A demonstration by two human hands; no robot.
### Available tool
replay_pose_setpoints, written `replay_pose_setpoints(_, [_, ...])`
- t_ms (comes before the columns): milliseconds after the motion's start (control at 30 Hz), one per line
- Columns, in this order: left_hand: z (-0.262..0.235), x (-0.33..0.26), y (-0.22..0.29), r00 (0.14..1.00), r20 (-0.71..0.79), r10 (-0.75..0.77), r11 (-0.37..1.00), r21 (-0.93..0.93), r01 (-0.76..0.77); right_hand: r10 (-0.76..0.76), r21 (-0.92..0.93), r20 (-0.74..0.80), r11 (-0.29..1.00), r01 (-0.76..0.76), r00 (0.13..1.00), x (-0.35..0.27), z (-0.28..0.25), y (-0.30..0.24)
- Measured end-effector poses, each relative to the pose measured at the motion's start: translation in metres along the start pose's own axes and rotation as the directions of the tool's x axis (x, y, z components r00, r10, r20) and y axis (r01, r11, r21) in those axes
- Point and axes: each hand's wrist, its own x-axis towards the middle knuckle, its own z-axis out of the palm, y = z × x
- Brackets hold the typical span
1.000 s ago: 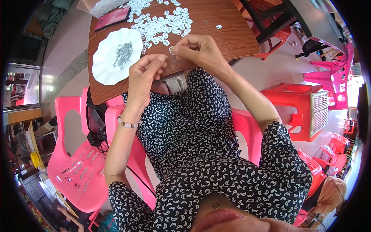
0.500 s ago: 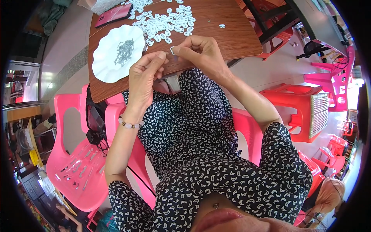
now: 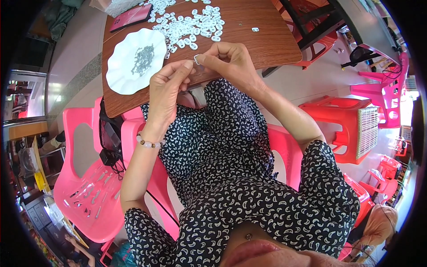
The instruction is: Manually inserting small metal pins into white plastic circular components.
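Note:
My right hand (image 3: 232,62) pinches a small white oval plastic piece (image 3: 196,58) between thumb and finger, above the table's near edge. Right beside it, my left hand (image 3: 169,82) is closed in a pinch, its thumb and fingertip almost touching the piece. Whatever sits in the left fingertips is too small to make out. Just beyond my hands, many similar white ovals with two holes (image 3: 183,29) lie heaped. To the left, a white wavy-rimmed plate (image 3: 119,75) carries a pile of tiny grey metal-looking bits (image 3: 143,60).
The brown wooden table (image 3: 262,51) has a pink-and-black flat box (image 3: 131,18) at its far left. One loose white oval (image 3: 255,29) lies apart on the right. A pink chair (image 3: 91,191) with a black bag (image 3: 111,138) stands left; a red stool (image 3: 333,122) stands right.
Both hands have drawn slightly closer together, with the white oval piece shifting a little left toward the left fingertips. Everything on the table stays as it was.

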Motion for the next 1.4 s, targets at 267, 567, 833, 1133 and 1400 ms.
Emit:
replay_pose_setpoints(267, [0.0003,-0.002,0.0015,1.0,-0.002,-0.01,1.0,0.015,0.01,-0.009,-0.019,0.001,1.0,0.009,1.0,-0.0018,0.0014,-0.0022])
replay_pose_setpoints(567, [0.0013,-0.0035,0.0036,1.0,-0.013,-0.026,1.0,-0.014,0.026,-0.046,-0.063,0.002,0.997,0.046,0.999,-0.0041,0.0008,-0.0034])
replay_pose_setpoints(833, [0.0019,-0.0039,0.004,0.999,-0.005,-0.037,0.999,0.009,0.037,-0.033,-0.068,0.025,0.997,0.035,0.999,-0.0034,0.0004,-0.0021])
replay_pose_setpoints(1133, [0.0013,-0.0044,0.0025,1.0,-0.006,-0.024,0.999,0.043,0.024,-0.028,-0.073,0.029,0.997,0.03,0.999,-0.0042,0.0016,-0.003])
replay_pose_setpoints(1400, [0.0024,-0.0083,0.0035,0.998,-0.031,0.05,0.989,0.143,-0.045,-0.035,-0.055,0.071,0.998,0.039,0.997,-0.004,0.0016,0.0038])
